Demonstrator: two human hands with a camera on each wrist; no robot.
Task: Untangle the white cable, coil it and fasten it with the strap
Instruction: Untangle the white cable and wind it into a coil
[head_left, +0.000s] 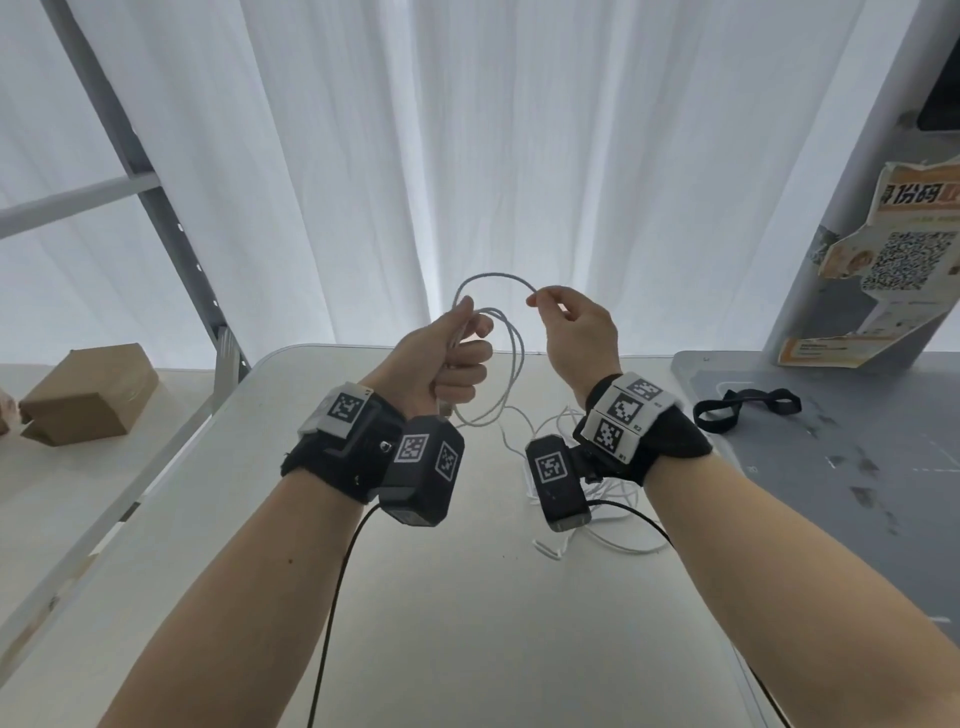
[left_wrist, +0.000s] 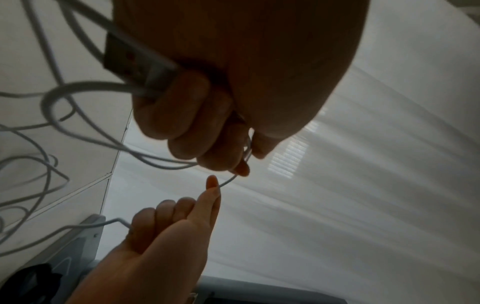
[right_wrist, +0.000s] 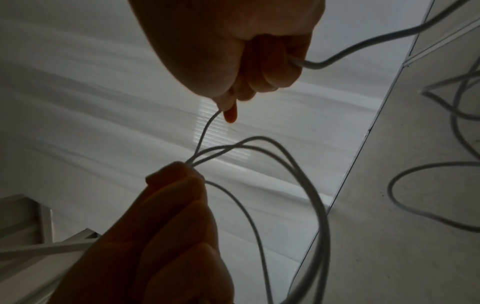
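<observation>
We find both hands raised above the far edge of the table (head_left: 426, 597). The left hand (head_left: 441, 358) is fisted around several loops of the cable (head_left: 511, 364), with a plug end (left_wrist: 132, 59) sticking out below the little finger. The right hand (head_left: 576, 332) pinches one strand between thumb and forefinger, its other fingers curled round the cable, an arc of it spanning the gap between the hands. The rest of the cable hangs down and lies loose and tangled on the table under the right wrist. The strap (head_left: 743, 408) lies untouched on the grey mat (head_left: 852, 509) to the right. A cardboard box (head_left: 88, 395) sits far left.
</observation>
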